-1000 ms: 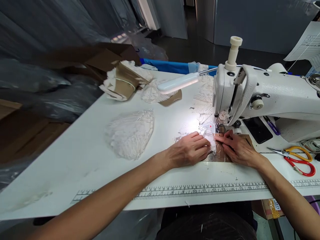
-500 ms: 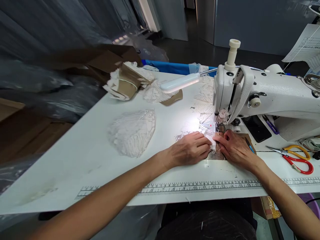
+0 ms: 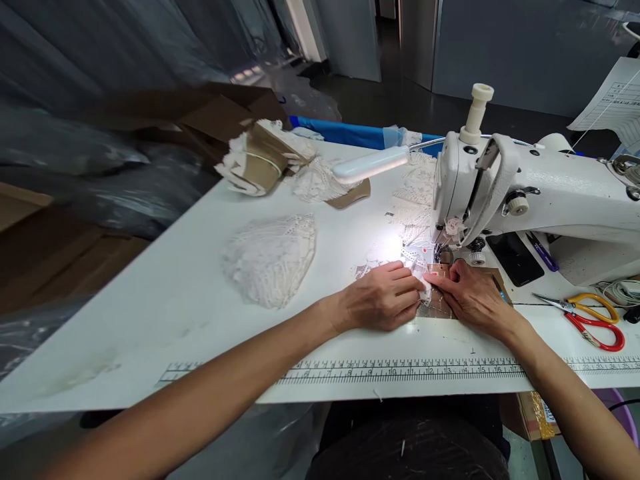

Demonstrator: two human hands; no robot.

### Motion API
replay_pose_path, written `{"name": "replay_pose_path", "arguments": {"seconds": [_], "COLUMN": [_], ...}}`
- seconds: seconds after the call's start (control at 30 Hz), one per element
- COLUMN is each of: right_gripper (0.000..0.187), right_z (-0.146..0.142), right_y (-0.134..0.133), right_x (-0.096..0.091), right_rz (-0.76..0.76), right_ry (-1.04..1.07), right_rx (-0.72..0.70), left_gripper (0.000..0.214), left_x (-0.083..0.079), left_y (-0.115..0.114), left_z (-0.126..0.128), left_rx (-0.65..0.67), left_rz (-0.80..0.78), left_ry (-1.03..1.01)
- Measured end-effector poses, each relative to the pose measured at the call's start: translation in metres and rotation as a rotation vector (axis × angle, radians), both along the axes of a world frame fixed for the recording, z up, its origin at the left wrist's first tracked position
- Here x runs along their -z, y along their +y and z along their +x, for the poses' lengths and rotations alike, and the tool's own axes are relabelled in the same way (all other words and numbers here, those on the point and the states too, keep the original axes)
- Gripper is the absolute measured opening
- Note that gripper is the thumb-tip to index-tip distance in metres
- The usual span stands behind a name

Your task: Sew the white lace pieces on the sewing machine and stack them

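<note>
My left hand lies on the white table with its fingers curled together, pinching a small piece of white lace. My right hand meets it from the right, fingertips pressed on the same lace just in front of the needle of the white sewing machine. Both hands rest over a brownish taped patch on the table. How much lace lies under the hands is hidden.
A loose heap of white lace lies to the left. Lace wound on cardboard sits at the back beside the machine's lamp. Red and yellow scissors lie at the right. A printed ruler runs along the front edge.
Both hands have stayed at the needle; the right hand's fingertips shifted slightly left onto the lace. The view drifted a little.
</note>
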State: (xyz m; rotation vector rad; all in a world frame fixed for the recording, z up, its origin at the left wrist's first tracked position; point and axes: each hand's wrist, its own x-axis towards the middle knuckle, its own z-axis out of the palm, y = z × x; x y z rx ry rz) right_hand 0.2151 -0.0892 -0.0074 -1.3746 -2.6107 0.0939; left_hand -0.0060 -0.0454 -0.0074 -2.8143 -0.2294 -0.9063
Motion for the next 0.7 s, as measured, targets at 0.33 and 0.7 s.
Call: {"name": "replay_pose_path", "arguments": {"seconds": [0.33,0.7], "right_gripper": [0.038,0.039], "right_z": [0.011,0.012], "right_y": [-0.002,-0.001], "right_x": [0.002,0.008], "right_rz": [-0.069,-0.046], "right_ry": [0.223,0.175], "right_rx": [0.016,-0.024], "left_gripper": [0.025,0.020], "left_x": [0.003,0.002], "left_y": [0.004,0.004], "left_z": [0.000,-0.001], "left_rx": [-0.055,0.018], "left_rz": [0.033,-0.006], "left_ry": [-0.015,-0.041]}}
